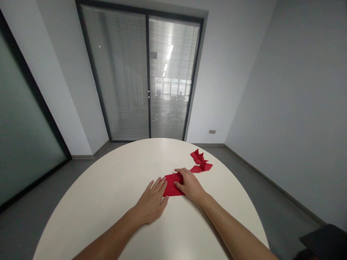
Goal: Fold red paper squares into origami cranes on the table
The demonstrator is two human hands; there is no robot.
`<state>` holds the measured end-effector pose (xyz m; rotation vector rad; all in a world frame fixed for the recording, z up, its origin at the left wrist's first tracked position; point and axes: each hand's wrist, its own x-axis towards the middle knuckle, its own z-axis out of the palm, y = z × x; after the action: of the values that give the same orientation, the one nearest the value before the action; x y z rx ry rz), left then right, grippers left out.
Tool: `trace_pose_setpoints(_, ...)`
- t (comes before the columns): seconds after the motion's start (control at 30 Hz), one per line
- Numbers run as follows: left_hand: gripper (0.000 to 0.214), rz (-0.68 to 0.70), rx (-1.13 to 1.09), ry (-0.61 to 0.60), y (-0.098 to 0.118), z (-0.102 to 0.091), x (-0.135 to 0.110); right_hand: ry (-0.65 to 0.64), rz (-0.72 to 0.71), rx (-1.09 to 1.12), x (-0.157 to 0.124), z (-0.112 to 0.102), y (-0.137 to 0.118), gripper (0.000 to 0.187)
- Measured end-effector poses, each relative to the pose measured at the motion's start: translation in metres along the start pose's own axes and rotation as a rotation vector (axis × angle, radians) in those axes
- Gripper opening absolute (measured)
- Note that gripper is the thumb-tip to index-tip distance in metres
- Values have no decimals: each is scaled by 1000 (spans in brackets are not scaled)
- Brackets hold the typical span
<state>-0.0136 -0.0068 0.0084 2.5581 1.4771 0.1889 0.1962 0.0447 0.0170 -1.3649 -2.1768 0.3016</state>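
A flat, folded sheet of red paper [171, 185] lies on the round white table. My left hand [152, 202] rests over its left edge, palm down, with the fingers stretched out and spread. At the paper's right side, my right hand [191, 186] is curled over it. Its thumb lies on top of the paper and its fingers bend at the upper right corner, which they partly hide. Beyond my right hand are several folded red paper pieces [202, 166] with pointed tips, close together near the table's far right edge.
The round white table [121, 173] curves away at both sides. A black object [325, 240], perhaps a chair, shows at the lower right. Behind the table stand a glass partition with blinds [121, 79] and grey walls. A wall socket [212, 131] sits low.
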Motion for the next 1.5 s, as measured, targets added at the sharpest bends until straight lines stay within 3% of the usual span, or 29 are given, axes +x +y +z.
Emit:
trace_pose_setpoints(0.27,62,-39,-33,22,3,-1,0,69,0,202,0,7,6,57)
trace_pose_setpoints(0.63,64,-118,-16,104,3,7,2,-147,-350,73,-11,-2,-9,42)
trace_pose_setpoints(1.03,69,-40,26,84,-3,3,2,-300,-443,5,-12,-19,-32,29)
trace_pose_setpoints(1.17,64,-17,10,23,-5,1,3,-279,-353,-11,-14,-13,-36,32)
trace_pose_setpoints(1.27,63,-22,18,17,-5,1,4,-251,-237,-55,-21,-1,-41,50)
trace_pose_setpoints(1.5,60,-35,37,26,-5,1,5,-425,-126,-92,-27,10,-42,66)
